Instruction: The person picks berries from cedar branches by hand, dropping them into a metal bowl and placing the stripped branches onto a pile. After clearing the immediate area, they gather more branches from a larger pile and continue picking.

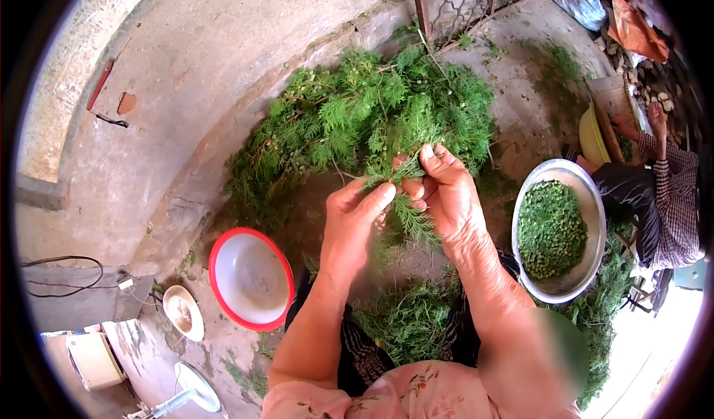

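Pinching green sprig (413, 220) in L grip (352, 215) & R grip (452, 200), leafy end hanging btwn both, pile (349, 110) beyond.

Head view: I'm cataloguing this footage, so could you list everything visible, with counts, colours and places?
leafy heap: one, green, upper centre
loose cuttings: uncounted, green, between the legs
sprig: one, green, in both hands
metal bowl: one, silver, right; small green pieces inside
basin: one, white, red rim, left
small bowl: one, cream, lower left
yellow bowl: one, right
box: one, whitish, lower left
cable: dark, left
mesh fence: dark, top
bags: orange and clear, top right
other person: one, checked top, right
left hand, right hand: centre
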The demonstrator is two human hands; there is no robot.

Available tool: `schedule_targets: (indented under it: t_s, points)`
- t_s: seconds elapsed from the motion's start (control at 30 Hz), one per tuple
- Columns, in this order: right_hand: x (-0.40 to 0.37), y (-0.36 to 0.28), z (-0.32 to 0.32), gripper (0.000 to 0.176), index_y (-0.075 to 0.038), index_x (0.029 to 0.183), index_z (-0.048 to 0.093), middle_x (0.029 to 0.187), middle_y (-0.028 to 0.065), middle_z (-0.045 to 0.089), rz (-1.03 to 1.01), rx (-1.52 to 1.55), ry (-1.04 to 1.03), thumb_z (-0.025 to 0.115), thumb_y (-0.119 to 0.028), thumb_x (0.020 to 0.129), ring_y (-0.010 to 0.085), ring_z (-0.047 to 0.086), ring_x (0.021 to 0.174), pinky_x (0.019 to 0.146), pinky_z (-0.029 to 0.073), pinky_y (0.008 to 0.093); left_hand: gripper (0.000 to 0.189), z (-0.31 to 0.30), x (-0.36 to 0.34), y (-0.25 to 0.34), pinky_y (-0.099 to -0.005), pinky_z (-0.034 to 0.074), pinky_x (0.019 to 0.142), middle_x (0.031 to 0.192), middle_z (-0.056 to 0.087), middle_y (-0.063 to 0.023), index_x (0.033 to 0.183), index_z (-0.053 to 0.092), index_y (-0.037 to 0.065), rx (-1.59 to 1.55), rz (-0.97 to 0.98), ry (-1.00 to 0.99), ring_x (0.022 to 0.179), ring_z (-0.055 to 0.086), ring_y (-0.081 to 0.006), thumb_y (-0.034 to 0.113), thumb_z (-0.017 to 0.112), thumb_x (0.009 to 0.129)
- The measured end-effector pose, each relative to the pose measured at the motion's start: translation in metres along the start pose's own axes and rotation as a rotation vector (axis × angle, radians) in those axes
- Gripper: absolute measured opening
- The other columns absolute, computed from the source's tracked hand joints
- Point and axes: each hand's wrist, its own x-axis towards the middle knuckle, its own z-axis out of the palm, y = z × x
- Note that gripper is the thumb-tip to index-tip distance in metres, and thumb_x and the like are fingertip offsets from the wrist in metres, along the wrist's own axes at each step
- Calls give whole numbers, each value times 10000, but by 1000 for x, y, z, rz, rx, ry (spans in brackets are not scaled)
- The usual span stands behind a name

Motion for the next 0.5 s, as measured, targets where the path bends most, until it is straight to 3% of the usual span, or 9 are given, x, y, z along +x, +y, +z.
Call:
schedule_targets:
  t_s: [0.1, 0.2, 0.23, 0.33, 0.5]
  points:
    - [-5, 0, 9, 172, -74, 921, 469, 770, 75, 560, 24, 45, 46, 408, -234, 934, 105, 400, 458, 398, 332, 213, 94, 4, 1, -2, -188, 344, 401, 638, 526, 21, 824, 594, 51, -35, 2, 56, 476, 422, -35, 127, 642, 796]
    - [-1, 9, -9, 103, -126, 880, 388, 698, 38, 510, 61, 162, -75, 442, -206, 917, 99, 389, 468, 411, 290, 213, 104, 4, -3, -5, -192, 344, 446, 697, 570, 13, 849, 603, 35, -117, -47, 21, 517, 440, -30, 114, 637, 790]
    - [-4, 10, -3, 66, -148, 884, 386, 633, -7, 420, 95, 212, -10, 420, -194, 916, 77, 328, 448, 399, 260, 203, 113, 4, -3, -5, -195, 346, 471, 725, 589, 11, 863, 608, 28, -149, -70, 2, 540, 451, -27, 106, 634, 787]
    - [-5, 13, -8, 44, -157, 891, 387, 620, -29, 394, 165, 257, -24, 397, -189, 919, 61, 307, 442, 386, 234, 198, 107, 12, -8, 3, -188, 314, 419, 700, 571, 11, 847, 588, 34, -264, -173, 19, 487, 415, -26, 112, 630, 787]
    - [-5, 12, -10, 63, -152, 885, 388, 605, -39, 354, 157, 381, -77, 403, -197, 926, 66, 294, 439, 384, 223, 199, 120, 5, -5, -5, -188, 317, 410, 659, 519, 28, 825, 557, 41, -350, -179, -57, 472, 383, -25, 138, 622, 799]
